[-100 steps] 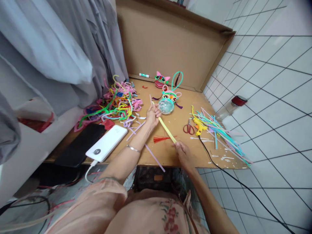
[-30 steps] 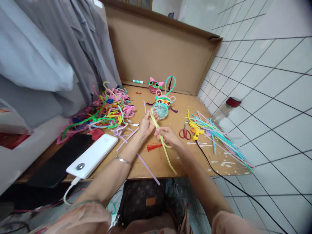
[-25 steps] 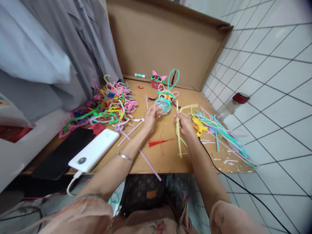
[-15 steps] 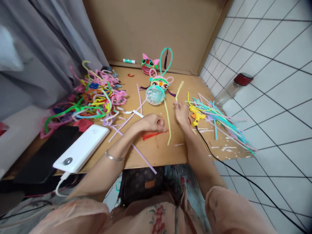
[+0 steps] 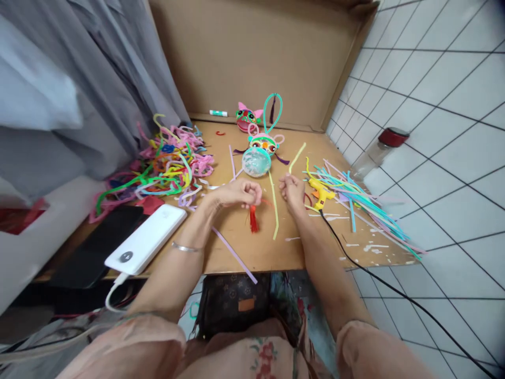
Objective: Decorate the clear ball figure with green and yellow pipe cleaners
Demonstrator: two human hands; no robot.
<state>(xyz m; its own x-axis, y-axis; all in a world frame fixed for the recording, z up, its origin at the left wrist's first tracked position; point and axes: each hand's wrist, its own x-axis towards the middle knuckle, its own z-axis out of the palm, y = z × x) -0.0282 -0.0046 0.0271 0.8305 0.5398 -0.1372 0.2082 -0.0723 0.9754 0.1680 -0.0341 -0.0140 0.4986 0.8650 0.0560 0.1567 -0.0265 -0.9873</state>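
My left hand pinches a red tassel, which hangs below the fingertips. To its right, my right hand is closed around the lower end of a short yellow pipe cleaner that points up and away. A longer yellow strip lies on the table between my hands. Beyond them sits a craft figure with a clear, teal-rimmed round front, pink loop ears and purple tassels. A lilac strip lies near the front edge.
Tangled pipe cleaners cover the left, behind a white power bank and a black phone. At right are a yellow glue gun, straight pipe cleaners and a red-lidded bottle. Another craft face stands at the back.
My left hand has lifted the red tassel, which lay flat on the table and now hangs. The camera view has shifted slightly. My right hand still grips the short yellow piece.
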